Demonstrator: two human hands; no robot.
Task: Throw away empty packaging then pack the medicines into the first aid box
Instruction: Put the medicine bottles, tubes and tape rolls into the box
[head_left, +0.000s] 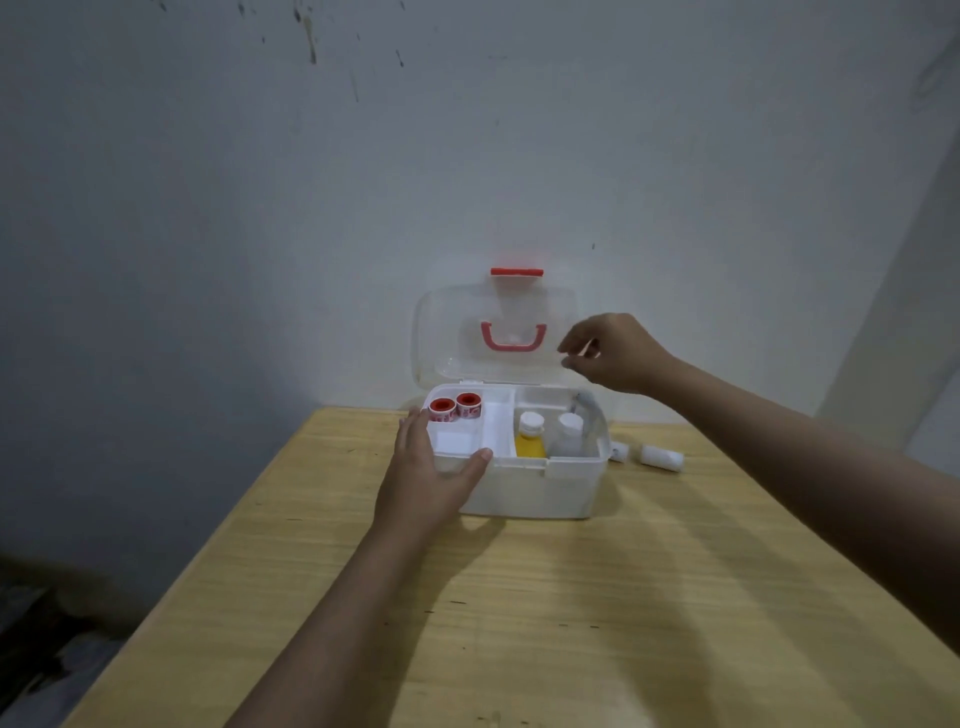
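Both forearms reach across the wooden table (571, 597) toward the first aid box (524, 488), which stands open at the far edge against the wall. Left hand (426, 478): fingers spread flat against the box's front left corner, thumb on the rim, bracing it and gripping nothing. Right hand (618, 353): raised beside the upright clear lid (493, 332), fingers loosely curled with thumb and forefinger near each other; nothing is seen between them.

Contents: two red tape rolls (456, 407) lie in the white tray's rear left compartment; a yellow bottle (531, 439) and a clear bottle (569, 436) stand upright to the right of the tray.

Two white rolls (661, 457) lie on the table just right of the box, unpacked.

Step in hand, as judged: packing, nearly complete. No empty packaging is visible. Next move calls for the right hand to descend to the white rolls, grasp one, and place it in a free compartment.
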